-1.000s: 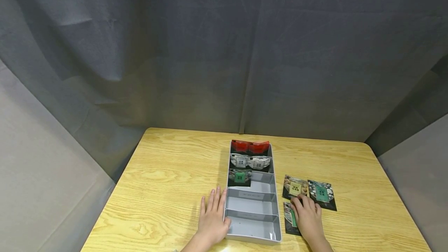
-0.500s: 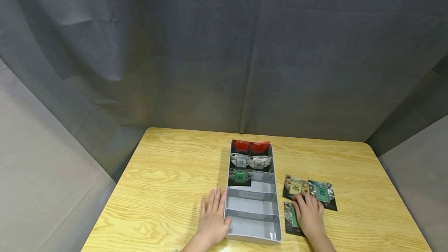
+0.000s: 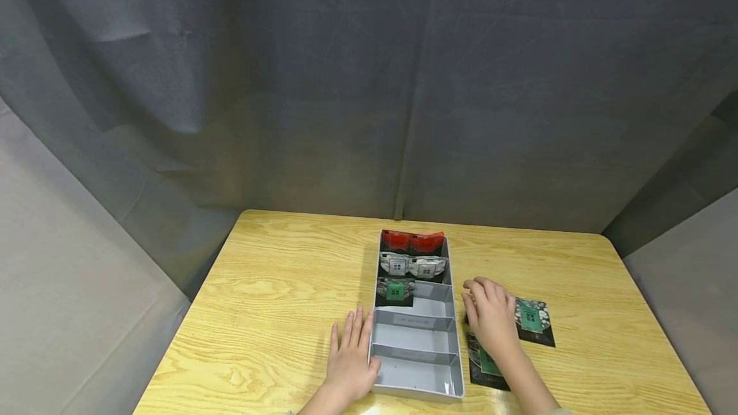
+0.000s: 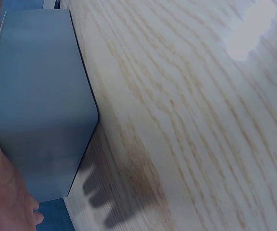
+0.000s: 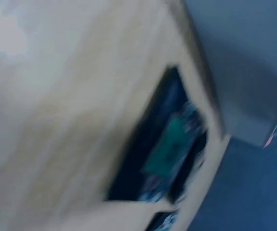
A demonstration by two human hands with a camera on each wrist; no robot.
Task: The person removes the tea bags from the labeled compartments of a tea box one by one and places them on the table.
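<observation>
My left hand (image 3: pixel 352 364) lies with straight, spread fingers along the left side of a grey divided tray (image 3: pixel 415 394), its thumb at the tray's rim. In the left wrist view, part of that hand (image 4: pixel 6 187) shows against the tray's outer wall (image 4: pixel 42 82). My right hand (image 3: pixel 490 312), fingers bent, is over the yellow-label packet and mostly covers it in the head view; no grip can be made out. Below it lies a green-label packet (image 3: pixel 489 367), also in the blurred right wrist view (image 5: pixel 165 149). A teal-label packet (image 3: pixel 530 317) lies to its right.
Red packets (image 3: pixel 425 243) stand in the tray's rearmost compartment and silver-white packets (image 3: pixel 426 268) in the one in front. A green-label packet (image 3: pixel 394 292) fills the left of the third compartment. The wooden table (image 3: pixel 288 274) has a dark curtain (image 3: pixel 323 114) behind it.
My right hand has moved forward and left, from the near edge of the yellow-label packet to over it. More of the green-label packet below is uncovered. My left hand has stayed put.
</observation>
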